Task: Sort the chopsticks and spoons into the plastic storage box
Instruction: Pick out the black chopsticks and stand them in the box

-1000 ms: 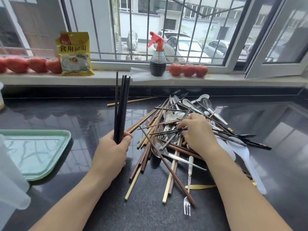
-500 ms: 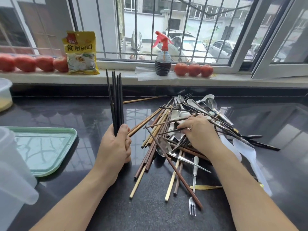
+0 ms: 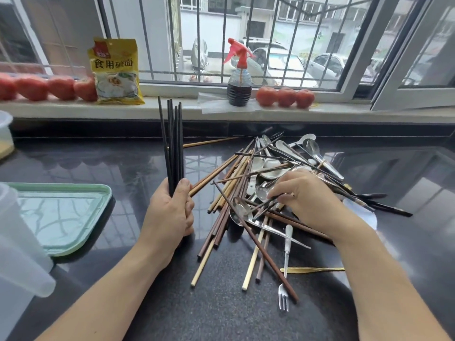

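My left hand (image 3: 170, 215) is shut on a bundle of several black chopsticks (image 3: 173, 143), held upright above the dark counter. To its right lies a mixed pile (image 3: 256, 183) of wooden and dark chopsticks, metal spoons and white spoons. My right hand (image 3: 305, 200) rests on the pile with its fingertips pinching a dark chopstick (image 3: 264, 207) that still lies among the others. A clear plastic storage box (image 3: 17, 247) stands at the near left edge, only partly in view.
A pale green tray (image 3: 61, 212) lies left of my left hand. A small fork (image 3: 284, 286) and a gold utensil (image 3: 310, 269) lie at the pile's near side. On the windowsill stand tomatoes (image 3: 285, 97), a spray bottle (image 3: 239, 77) and a yellow packet (image 3: 115, 72).
My left hand has straightened the black bundle from a slight tilt to upright. My right hand has slid toward me over the pile and closed its fingertips on a dark chopstick.
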A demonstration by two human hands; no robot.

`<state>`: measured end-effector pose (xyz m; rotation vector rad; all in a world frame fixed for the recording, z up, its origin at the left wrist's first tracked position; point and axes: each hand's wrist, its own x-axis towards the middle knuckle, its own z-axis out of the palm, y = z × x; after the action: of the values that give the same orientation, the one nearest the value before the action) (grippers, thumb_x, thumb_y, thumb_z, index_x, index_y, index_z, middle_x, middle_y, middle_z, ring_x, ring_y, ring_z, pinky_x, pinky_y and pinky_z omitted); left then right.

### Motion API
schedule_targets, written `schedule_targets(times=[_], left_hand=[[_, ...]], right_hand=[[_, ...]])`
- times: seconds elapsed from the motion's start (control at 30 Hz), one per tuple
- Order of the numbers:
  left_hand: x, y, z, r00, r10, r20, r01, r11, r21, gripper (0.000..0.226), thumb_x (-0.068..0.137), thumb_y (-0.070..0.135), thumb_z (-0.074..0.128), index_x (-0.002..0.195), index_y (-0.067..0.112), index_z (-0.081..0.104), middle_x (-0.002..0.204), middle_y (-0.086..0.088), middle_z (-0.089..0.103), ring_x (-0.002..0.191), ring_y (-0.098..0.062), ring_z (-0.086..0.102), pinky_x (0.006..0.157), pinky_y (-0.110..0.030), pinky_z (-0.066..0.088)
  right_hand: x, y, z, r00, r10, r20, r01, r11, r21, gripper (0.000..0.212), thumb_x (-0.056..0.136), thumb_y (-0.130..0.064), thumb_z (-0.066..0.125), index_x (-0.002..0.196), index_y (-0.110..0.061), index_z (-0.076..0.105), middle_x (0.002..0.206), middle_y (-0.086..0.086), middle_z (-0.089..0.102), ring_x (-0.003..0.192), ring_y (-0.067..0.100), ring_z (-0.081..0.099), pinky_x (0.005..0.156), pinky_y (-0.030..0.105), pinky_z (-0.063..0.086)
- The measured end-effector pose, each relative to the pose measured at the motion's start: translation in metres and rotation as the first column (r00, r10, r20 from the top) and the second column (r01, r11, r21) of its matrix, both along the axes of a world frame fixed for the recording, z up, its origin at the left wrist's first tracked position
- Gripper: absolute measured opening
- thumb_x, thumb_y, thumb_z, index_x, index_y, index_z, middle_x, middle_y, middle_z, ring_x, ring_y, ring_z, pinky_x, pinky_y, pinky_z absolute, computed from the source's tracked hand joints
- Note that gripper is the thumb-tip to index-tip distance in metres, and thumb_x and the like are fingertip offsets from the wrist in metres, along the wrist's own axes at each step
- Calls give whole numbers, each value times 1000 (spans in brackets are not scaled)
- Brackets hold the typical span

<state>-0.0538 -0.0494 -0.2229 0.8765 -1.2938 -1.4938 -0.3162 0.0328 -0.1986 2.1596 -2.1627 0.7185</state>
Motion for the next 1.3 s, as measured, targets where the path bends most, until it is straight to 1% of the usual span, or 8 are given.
schedule_targets(times=[0.33,0.43,0.6,0.73,0.87,0.97,1.07,1.3], left_hand=[[1,0,-1,1000,-3,-13,3,1000,8,18,110,28,45,101,13,47,60,0,38,44,-14,27,41,-26,20],[1,1,0,1000,-9,-16,10,1000,8,18,110,28,45,102,12,48,60,0,38,44,-14,27,41,-26,20],[2,1,2,999,-44,-20,44,999,3,33,109,30,47,110,-3,45,61,-1,37,45,-15,26,44,-30,18],[6,2,9,996,-82,-36,82,997,-12,34,107,28,52,110,-6,45,63,-3,38,46,-15,28,47,-35,16],[13,5,15,992,-125,-34,125,992,-7,21,106,24,54,92,9,49,61,-2,42,43,-13,33,41,-28,25],[17,12,22,965,-249,-81,256,963,88,24,105,27,55,86,12,53,61,-2,46,43,-13,34,42,-28,27],[15,18,26,893,-425,-144,446,877,179,23,105,33,54,94,16,66,68,-2,50,48,-14,41,41,-27,34],[13,24,18,776,-613,-147,630,758,170,24,101,37,55,99,14,54,74,-4,49,50,-12,32,43,-24,20]], right_hand=[[-1,-9,-8,1000,-29,8,29,1000,7,30,77,-5,81,79,-33,70,88,-14,61,94,13,48,88,36,47],[-2,-9,-5,996,-78,39,85,958,-272,20,78,-2,82,84,-21,79,83,-15,66,90,14,53,84,33,50],[15,4,34,965,-103,240,248,653,-716,14,87,-6,76,100,-10,79,92,-4,73,87,16,68,84,25,54],[55,12,85,715,165,679,419,676,-606,9,92,-11,72,99,-15,75,89,3,75,83,18,72,81,38,60],[90,4,102,239,140,961,4,989,-146,9,90,-5,64,98,-6,68,91,8,75,85,21,71,78,32,62],[106,-9,66,217,-7,976,-194,980,50,10,88,-7,66,96,-2,68,90,13,71,81,21,70,70,28,60],[118,-19,45,314,-22,949,-105,993,58,8,93,-5,66,98,1,69,87,12,72,80,21,72,64,22,57],[102,-21,42,193,79,978,121,987,-103,5,94,-9,65,92,-8,69,82,4,72,79,19,71,82,39,58]])
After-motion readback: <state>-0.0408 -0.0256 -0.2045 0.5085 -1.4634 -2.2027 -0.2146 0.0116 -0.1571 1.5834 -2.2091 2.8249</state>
